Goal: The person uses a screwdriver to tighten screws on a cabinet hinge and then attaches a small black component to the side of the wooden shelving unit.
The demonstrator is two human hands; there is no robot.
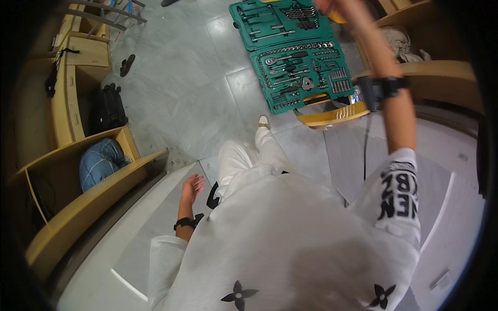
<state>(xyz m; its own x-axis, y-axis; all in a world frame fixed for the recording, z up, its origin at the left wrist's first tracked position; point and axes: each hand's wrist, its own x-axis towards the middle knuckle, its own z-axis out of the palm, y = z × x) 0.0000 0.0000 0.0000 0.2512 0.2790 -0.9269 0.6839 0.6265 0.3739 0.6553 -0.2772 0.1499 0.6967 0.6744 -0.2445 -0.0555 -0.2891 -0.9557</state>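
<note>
My left hand (193, 185) hangs beside my left leg, its fingers apart and nothing in it. My right arm reaches up along the right side, and my right hand (337, 10) is blurred at the top edge; what it holds, if anything, I cannot make out. An open green tool case (277, 57) lies on the tiled floor ahead, with wrenches, sockets and ratchets in its recesses. A yellow object (338, 18) is partly hidden behind my right hand. A yellow curved piece (332, 116) is below the case, partly behind my right forearm.
Wooden cabinets (88, 49) line the left, with a blue bundle (98, 166) in a low compartment, a black bag (106, 109), a dark shoe (127, 65) and a metal frame (114, 13). Wooden shelving (436, 70) with pale cloth stands right. Grey boards (420, 160) lie near me.
</note>
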